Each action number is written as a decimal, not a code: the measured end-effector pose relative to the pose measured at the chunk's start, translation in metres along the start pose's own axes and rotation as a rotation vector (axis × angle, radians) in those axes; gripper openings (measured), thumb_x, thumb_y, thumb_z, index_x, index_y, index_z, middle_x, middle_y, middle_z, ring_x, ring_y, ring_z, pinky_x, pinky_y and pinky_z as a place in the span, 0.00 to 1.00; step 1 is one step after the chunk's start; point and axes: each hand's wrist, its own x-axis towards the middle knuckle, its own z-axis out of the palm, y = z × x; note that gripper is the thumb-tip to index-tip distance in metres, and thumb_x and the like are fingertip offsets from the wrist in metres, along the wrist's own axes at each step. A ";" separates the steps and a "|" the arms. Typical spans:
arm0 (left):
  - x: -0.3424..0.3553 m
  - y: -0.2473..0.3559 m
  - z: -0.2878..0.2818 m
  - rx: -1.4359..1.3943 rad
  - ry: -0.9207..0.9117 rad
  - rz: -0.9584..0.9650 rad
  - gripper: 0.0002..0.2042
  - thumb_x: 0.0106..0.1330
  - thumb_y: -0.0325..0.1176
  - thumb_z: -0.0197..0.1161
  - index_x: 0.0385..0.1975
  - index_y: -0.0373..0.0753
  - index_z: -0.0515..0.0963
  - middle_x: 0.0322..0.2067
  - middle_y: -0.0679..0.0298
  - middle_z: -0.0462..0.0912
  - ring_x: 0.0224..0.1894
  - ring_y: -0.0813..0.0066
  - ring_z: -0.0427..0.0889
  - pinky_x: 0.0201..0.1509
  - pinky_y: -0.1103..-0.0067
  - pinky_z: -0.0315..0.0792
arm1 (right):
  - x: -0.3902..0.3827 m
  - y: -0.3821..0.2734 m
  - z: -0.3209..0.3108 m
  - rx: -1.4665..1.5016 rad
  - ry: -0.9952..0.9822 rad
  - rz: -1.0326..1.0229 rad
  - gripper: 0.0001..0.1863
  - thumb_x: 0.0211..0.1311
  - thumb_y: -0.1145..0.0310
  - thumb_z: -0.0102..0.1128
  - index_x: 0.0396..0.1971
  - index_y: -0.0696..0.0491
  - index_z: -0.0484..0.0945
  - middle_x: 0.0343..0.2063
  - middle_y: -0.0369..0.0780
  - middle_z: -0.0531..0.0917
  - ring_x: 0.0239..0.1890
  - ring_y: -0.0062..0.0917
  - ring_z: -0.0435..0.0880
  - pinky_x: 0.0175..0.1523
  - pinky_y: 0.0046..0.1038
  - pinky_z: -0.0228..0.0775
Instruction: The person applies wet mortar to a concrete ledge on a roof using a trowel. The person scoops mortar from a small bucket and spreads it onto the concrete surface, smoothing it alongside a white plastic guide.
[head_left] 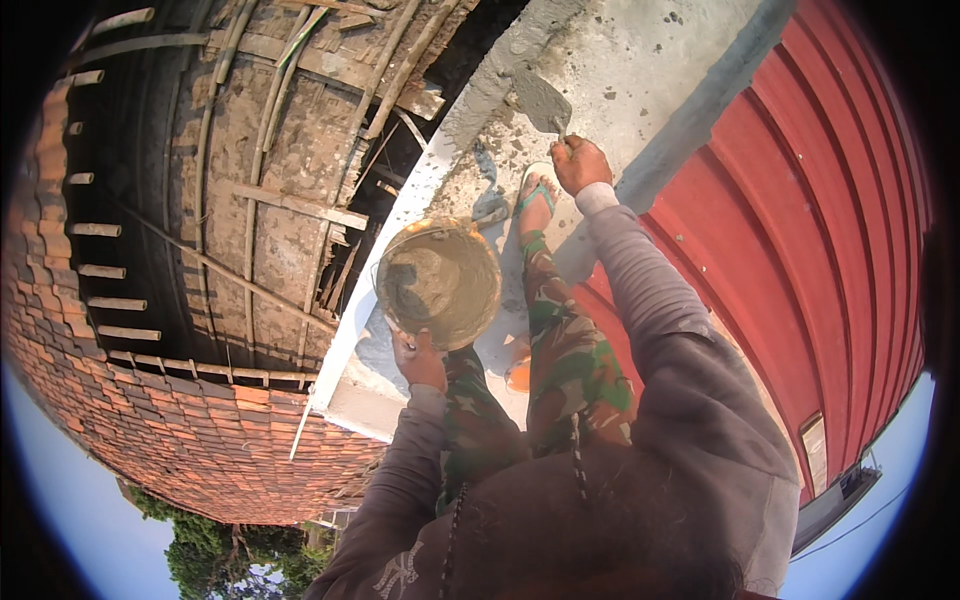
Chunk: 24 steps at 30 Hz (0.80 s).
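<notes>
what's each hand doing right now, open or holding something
Left hand: closed on the near edge of the bucket.
Right hand: closed, holding the trowel by its handle.

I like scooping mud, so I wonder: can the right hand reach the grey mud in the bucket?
Probably yes: the right hand holds a trowel nearby, and the bucket in the left hand is open on top. Nothing seems in the way above the foot.
</notes>
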 end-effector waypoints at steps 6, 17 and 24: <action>-0.012 0.016 0.008 -0.067 -0.003 -0.132 0.32 0.72 0.21 0.55 0.76 0.37 0.58 0.64 0.54 0.73 0.62 0.60 0.77 0.59 0.67 0.80 | -0.007 -0.002 0.001 -0.023 -0.032 -0.134 0.24 0.70 0.49 0.57 0.55 0.49 0.84 0.51 0.49 0.87 0.54 0.46 0.86 0.60 0.45 0.77; -0.008 0.005 0.010 -0.046 0.015 -0.085 0.28 0.71 0.22 0.58 0.71 0.39 0.62 0.59 0.57 0.76 0.55 0.63 0.81 0.47 0.70 0.82 | 0.105 0.015 -0.046 -0.019 0.121 -0.025 0.28 0.71 0.47 0.54 0.56 0.53 0.84 0.48 0.57 0.87 0.55 0.51 0.86 0.62 0.45 0.75; -0.001 0.018 0.032 -0.054 -0.056 0.044 0.26 0.72 0.22 0.57 0.70 0.39 0.63 0.58 0.57 0.78 0.55 0.64 0.82 0.45 0.70 0.84 | -0.019 0.023 -0.031 0.321 0.003 -0.091 0.21 0.69 0.54 0.61 0.49 0.55 0.83 0.41 0.55 0.88 0.47 0.50 0.87 0.53 0.41 0.78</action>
